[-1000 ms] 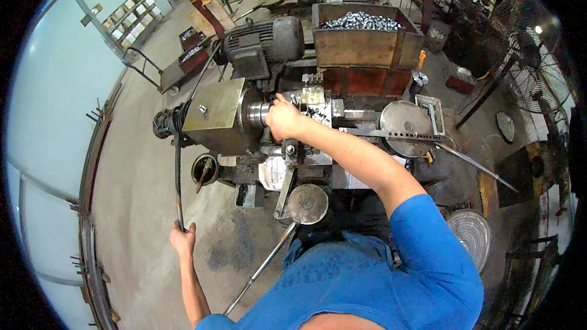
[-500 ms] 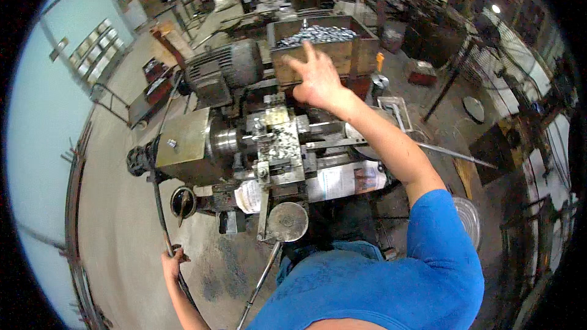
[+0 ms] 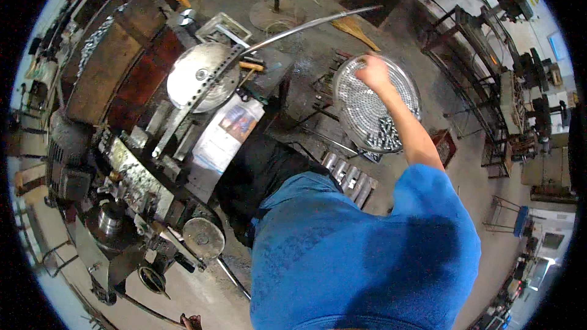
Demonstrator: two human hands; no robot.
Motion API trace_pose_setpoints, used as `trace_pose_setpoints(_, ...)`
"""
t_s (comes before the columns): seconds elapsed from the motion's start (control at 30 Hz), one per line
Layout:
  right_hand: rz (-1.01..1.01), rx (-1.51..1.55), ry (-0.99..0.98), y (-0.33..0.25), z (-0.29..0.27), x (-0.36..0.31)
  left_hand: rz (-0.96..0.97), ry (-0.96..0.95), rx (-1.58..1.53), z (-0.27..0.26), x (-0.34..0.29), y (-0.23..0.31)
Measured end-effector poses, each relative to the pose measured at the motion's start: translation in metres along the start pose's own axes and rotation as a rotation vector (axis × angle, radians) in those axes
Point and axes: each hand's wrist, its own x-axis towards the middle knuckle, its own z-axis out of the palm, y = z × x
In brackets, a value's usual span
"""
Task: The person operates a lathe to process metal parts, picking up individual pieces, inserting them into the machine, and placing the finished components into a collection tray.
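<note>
My right hand [image 3: 373, 74] is over the far part of a round, ring-patterned metal tray [image 3: 361, 113]. Its fingers look curled together, and what they hold, if anything, is hidden. On the tray's near right lies a pile of small shiny metal parts [image 3: 386, 135], beside my forearm. Down at the lower edge, my left hand [image 3: 191, 321] is wrapped round a long dark rod [image 3: 150, 311]; only part of this hand shows. Between the two hands stands a lathe-like machine with an oily metal-speckled slide [image 3: 136, 174] and a bare metal chuck [image 3: 110, 219].
A big metal disc [image 3: 194, 76] and a perforated bar [image 3: 199, 95] lie beyond the machine, near a printed paper sheet [image 3: 223, 131]. A deep box [image 3: 113, 61] of metal parts is at the left. Metal cylinders [image 3: 350, 178] lie below the tray; a broom [image 3: 356, 32] is beyond it.
My view has swung to the right. My right hand has gone from in front of the box of metal parts, fingers spread, to the round tray, fingers now curled. My left hand stays on the rod.
</note>
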Motion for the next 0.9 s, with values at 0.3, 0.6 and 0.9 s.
trace_pose_setpoints(0.3, 0.269, -0.357, -0.466, 0.135, 0.067, -0.116, -0.026, 0.042, -0.036, 0.003, 0.019, -0.006)
trace_pose_setpoints(0.6, 0.434, -0.31, -0.578, 0.102, 0.066, -0.107, -0.016, 0.068, -0.1, -0.018, 0.032, -0.022)
trace_pose_setpoints(0.9, 0.06, -0.396, -0.536, 0.151, 0.107, -0.12, 0.135, 0.079, -0.038, -0.031, 0.018, -0.022)
